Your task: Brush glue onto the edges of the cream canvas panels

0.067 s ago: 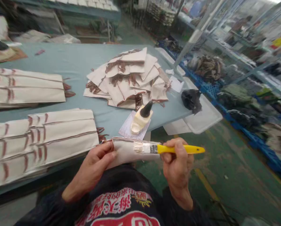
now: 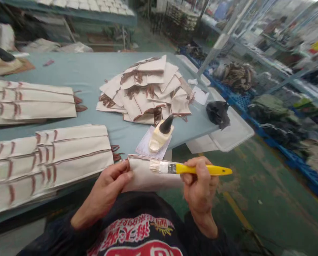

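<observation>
My left hand pinches the left end of a cream fabric piece with a brown edge, held in front of my body off the table. Wrapped round the yellow handle of a paintbrush, my right hand is closed. The brush's pale bristles point left and lie over the upper part of the fabric piece; whether they press on it I cannot tell. Just beyond the fabric stands a cream glue bottle with a black pointed nozzle, on a pale square sheet near the table edge.
A heap of cream fabric pieces with brown ties lies on the blue-green table. Overlapping rows of similar pieces cover the left side. A black plastic bag sits at the right corner, by a blue crate and metal posts.
The brush has shifted very slightly left over the fabric piece. The table and its things appear a little further right and lower as the view moves. Both hands keep their grip.
</observation>
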The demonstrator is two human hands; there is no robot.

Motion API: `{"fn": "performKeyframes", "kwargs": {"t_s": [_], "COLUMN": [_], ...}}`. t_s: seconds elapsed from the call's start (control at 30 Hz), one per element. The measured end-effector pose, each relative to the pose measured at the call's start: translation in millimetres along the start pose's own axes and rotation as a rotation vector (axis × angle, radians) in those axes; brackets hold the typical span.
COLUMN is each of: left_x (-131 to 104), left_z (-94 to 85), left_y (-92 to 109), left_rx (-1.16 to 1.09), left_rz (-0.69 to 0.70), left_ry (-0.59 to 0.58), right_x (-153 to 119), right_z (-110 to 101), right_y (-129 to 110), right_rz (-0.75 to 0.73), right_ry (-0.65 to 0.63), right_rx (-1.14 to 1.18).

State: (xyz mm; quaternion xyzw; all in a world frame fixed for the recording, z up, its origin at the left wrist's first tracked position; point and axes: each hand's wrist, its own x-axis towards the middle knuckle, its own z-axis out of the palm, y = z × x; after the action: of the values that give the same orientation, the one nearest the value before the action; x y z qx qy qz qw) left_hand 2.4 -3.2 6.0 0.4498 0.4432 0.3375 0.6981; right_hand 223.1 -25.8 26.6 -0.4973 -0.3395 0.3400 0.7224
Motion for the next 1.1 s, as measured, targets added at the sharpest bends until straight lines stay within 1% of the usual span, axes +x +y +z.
{"fn": "performKeyframes", "kwargs": {"t_s": [0.17, 0.27, 0.4, 0.47, 0.53, 0.6, 0.67, 0.7, 0.77, 0.8, 0.83, 0.9, 0.97, 1.03, 1.1], "left_x": [-5.1, -6.3, -8.0, -8.5, -8.7, -8.9, -9.2, -9.5, -11.0, -12.4, -14.2, -18.6, -22.8, -24.7, -23.7], "left_z": [13.5, 19.9, 21.7, 20.6, 19.1, 18.0, 17.8, 18.3, 20.1, 21.2, 22.2, 23.3, 22.8, 21.2, 20.0], "left_y": [6.9, 10.1, 11.7, 10.6, 9.5, 9.6, 11.4, 12.7, 15.1, 15.8, 15.9, 13.9, 7.9, -2.0, -14.2], "left_rx": [-0.012, 0.079, 0.213, 0.230, 0.258, 0.297, 0.331, 0.346, 0.381, 0.400, 0.415, 0.423, 0.399, 0.327, 0.136], "left_rz": [0.001, 0.060, 0.137, 0.150, 0.161, 0.177, 0.205, 0.228, 0.281, 0.308, 0.332, 0.342, 0.294, 0.189, 0.075], "left_ry": [-0.055, -0.041, 0.006, 0.016, 0.021, 0.014, 0.008, 0.006, 0.007, 0.011, 0.010, -0.014, -0.051, -0.113, -0.203], "right_x": [-8.1, -15.6, -20.9, -18.3, -11.4, -2.3, 5.2, 7.3, 7.1, 5.2, 2.7, -2.3, -4.9, -4.4, -3.1], "right_z": [11.6, 21.3, 33.9, 36.9, 36.4, 33.1, 29.2, 27.7, 26.2, 26.0, 25.9, 24.8, 21.5, 15.8, 9.0], "right_y": [6.7, 8.8, 6.7, 4.7, 4.2, 6.7, 13.2, 17.9, 29.2, 35.0, 40.5, 48.7, 51.1, 46.7, 36.7], "right_rz": [-0.011, -0.009, 0.027, 0.058, 0.046, -0.052, -0.207, -0.275, -0.366, -0.399, -0.431, -0.501, -0.560, -0.623, -0.714], "right_ry": [-0.030, -0.057, -0.064, -0.075, -0.049, 0.028, 0.071, 0.048, -0.073, -0.136, -0.181, -0.196, -0.168, -0.155, -0.169], "right_rx": [-0.059, -0.060, -0.016, 0.011, 0.035, 0.001, -0.151, -0.259, -0.456, -0.515, -0.548, -0.565, -0.547, -0.521, -0.560]}}
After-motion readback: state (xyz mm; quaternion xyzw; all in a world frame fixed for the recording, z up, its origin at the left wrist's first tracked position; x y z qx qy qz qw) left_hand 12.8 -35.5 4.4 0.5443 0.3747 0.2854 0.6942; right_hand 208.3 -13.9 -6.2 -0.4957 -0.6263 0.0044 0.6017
